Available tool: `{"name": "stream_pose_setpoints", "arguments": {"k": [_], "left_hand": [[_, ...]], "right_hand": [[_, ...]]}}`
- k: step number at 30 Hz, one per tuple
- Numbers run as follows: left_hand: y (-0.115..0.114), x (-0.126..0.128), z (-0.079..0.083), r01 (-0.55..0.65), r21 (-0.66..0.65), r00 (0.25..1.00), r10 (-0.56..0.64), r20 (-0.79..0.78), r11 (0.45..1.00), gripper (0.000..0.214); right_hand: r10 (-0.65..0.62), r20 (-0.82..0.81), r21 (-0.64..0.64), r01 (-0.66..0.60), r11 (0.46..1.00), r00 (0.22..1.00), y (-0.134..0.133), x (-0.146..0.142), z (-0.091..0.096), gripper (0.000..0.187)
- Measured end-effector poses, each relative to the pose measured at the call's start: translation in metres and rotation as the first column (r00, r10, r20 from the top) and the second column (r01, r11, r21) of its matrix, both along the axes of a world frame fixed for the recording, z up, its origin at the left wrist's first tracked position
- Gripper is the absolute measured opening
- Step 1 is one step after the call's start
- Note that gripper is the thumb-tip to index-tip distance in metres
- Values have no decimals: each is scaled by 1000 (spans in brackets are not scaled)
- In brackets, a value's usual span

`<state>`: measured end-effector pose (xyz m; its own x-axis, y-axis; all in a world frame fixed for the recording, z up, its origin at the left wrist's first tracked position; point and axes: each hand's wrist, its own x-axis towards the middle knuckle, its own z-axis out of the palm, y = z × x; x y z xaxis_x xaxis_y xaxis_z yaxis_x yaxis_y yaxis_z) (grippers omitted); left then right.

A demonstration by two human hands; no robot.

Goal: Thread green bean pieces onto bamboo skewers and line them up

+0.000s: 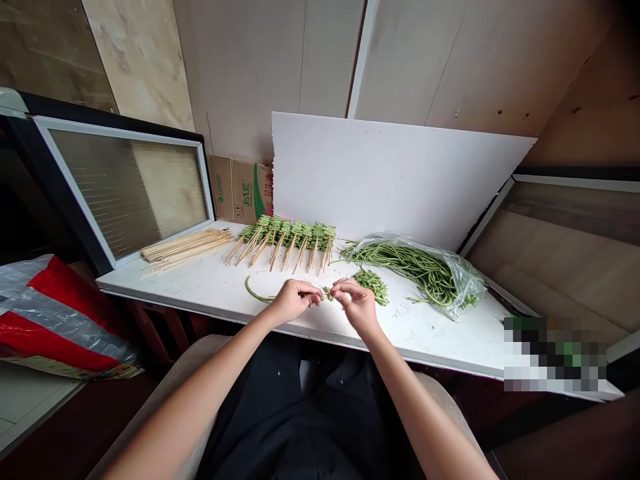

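My left hand point(295, 301) is closed in a pinch on a thin bamboo skewer, mostly hidden by the fingers. My right hand point(356, 304) pinches a green long bean close to the left fingertips. Between the two hands a short bit of green bean point(327, 293) shows on the skewer. A curved length of long bean point(256, 292) lies on the white table to the left, passing out of sight behind my left hand. Just beyond my right hand sits a heap of bundled green beans point(373, 285).
Several bean-loaded skewers point(300, 235) lie in a row at the back, sticks toward me. Bare bamboo skewers point(187, 247) are piled left of them. A clear bag point(420, 267) of long beans lies right. A white board point(390, 177) and cardboard box point(243, 189) stand behind.
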<state>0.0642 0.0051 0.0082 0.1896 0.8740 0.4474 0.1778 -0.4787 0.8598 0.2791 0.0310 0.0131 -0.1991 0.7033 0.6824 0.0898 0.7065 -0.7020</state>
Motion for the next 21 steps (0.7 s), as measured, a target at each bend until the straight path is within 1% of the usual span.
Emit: {"name": "stream_pose_setpoints", "arguments": {"k": [2,3,5,7,8,10,11,13,15,18,21], "left_hand": [[3,-7,-1,-9,-25,1000,9,-14,1000,20],[5,-10,-1,-11,-41,1000,10,-30,999,21],[7,-17,-2,-19,-78,997,13,-78,997,23],[8,-20,-4,-31,-102,991,18,-131,994,25],[8,-20,-4,-36,-110,988,19,-153,993,25],[6,-19,-5,-30,-124,981,6,-192,992,28],[5,-18,-5,-20,-132,978,-8,-209,991,30],[4,-16,-4,-1,-138,973,-31,-229,990,32],[3,-14,-2,-2,-108,975,-22,-223,994,32],[3,-14,0,-43,-55,981,32,-189,998,29],[4,-14,1,-89,-93,988,76,-135,992,29]], "right_hand": [[-66,-44,-43,64,997,997,10,14,3,27],[-107,-40,-48,105,993,994,16,22,4,28],[-183,59,-27,185,982,981,26,38,5,31],[-220,215,24,220,975,952,34,52,2,33],[-217,299,50,212,976,929,38,56,-1,33],[-170,470,69,156,985,866,43,62,-10,29],[-140,544,59,128,990,828,44,64,-15,25],[-102,641,14,121,993,761,47,65,-23,19],[-84,689,-30,144,989,720,47,65,-28,17],[-74,726,-47,156,987,684,45,64,-27,16],[-91,728,-29,162,986,680,42,62,-23,15]]}}
